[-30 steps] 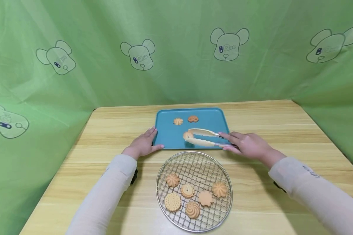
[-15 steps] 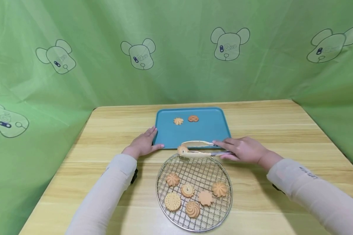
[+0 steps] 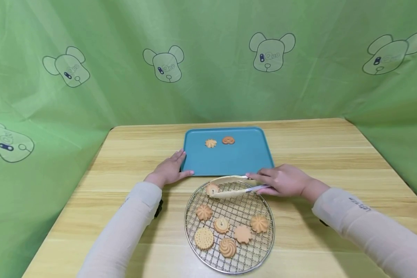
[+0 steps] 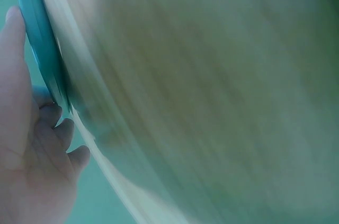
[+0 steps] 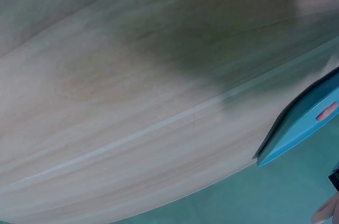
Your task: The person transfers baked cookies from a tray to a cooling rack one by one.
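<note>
My right hand [image 3: 285, 180] holds metal-handled tongs [image 3: 229, 194] with pale, wavy tips. Between those tips is a round cookie [image 3: 212, 188], over the back left of a round wire rack [image 3: 241, 204]; whether it touches the mesh I cannot tell. Several cookies lie farther forward on the rack, among them a swirled cookie [image 3: 227, 248] and a dotted round cookie [image 3: 204, 238]. My left hand [image 3: 168, 170] rests at the front left corner of a blue tray [image 3: 236, 160], fingers along its side, thumb at its front edge. The right wrist view catches only a fingertip [image 5: 326, 211].
On the tray's far half sit a flower-shaped cookie [image 3: 211, 143] and a brown pretzel-shaped cookie [image 3: 228, 140]. Tray and rack stand close together on a wooden table [image 3: 316, 150]. A green curtain [image 3: 215, 100] with bear-like drawings encloses the table behind and at both sides.
The tongs have carried the cookie from above the blue tray toward me, down to the back left of the rack. The left hand and the tray stay where they were.
</note>
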`<state>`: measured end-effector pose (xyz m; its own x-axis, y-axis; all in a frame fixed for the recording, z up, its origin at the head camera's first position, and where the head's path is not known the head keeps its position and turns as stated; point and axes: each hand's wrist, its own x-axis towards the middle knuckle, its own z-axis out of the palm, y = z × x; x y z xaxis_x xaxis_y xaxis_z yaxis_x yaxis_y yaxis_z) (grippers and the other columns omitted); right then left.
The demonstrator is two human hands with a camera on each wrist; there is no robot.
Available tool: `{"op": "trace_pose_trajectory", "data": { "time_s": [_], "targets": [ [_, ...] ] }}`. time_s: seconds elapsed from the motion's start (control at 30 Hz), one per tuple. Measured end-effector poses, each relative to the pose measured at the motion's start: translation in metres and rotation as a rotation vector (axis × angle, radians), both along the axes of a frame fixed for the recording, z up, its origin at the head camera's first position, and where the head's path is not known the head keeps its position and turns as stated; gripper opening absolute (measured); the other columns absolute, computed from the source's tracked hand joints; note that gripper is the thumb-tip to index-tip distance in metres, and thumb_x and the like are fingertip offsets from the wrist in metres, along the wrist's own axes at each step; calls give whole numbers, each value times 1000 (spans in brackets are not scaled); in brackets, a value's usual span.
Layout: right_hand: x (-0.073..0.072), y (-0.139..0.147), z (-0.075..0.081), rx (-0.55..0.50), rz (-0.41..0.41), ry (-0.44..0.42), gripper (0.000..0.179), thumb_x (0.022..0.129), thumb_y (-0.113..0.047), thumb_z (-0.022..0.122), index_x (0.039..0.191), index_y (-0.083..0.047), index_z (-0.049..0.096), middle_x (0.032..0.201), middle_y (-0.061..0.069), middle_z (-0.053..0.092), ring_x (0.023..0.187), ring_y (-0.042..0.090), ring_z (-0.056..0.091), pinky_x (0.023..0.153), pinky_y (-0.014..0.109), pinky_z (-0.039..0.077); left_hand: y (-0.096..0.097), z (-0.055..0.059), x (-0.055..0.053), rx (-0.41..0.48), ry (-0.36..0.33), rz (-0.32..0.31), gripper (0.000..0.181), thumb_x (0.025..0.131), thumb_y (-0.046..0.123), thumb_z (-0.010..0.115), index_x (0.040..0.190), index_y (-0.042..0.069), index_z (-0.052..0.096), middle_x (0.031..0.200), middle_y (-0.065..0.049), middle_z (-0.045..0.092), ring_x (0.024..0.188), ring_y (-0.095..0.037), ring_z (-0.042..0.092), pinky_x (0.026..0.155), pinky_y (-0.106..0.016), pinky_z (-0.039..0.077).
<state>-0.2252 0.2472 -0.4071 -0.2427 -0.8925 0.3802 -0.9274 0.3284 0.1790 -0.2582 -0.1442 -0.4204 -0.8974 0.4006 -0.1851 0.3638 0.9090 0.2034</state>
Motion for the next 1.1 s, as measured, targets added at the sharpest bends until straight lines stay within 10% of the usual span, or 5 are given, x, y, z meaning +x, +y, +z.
{"op": "trace_pose_trajectory", "data": {
  "time_s": [0.5, 1.1],
  "targets": [
    [0, -6, -1, 21, 71, 13, 55, 97, -50, 47, 128, -7, 60, 89, 7, 66, 54, 11, 59, 41, 22, 47, 0, 1, 0, 1, -1, -2, 90, 92, 63, 41, 152, 3, 11, 158, -11, 2, 143, -28, 8, 115, -41, 13],
    [7, -4, 9, 116, -113, -81, 74, 91, -60, 50, 140, -4, 45, 101, 11, 62, 54, 11, 53, 45, 24, 48, 1, 3, 2, 26, 1, -8, 89, 93, 60, 45, 151, 2, 13, 158, -13, 5, 143, -30, 10, 115, -43, 16]
  ]
}}
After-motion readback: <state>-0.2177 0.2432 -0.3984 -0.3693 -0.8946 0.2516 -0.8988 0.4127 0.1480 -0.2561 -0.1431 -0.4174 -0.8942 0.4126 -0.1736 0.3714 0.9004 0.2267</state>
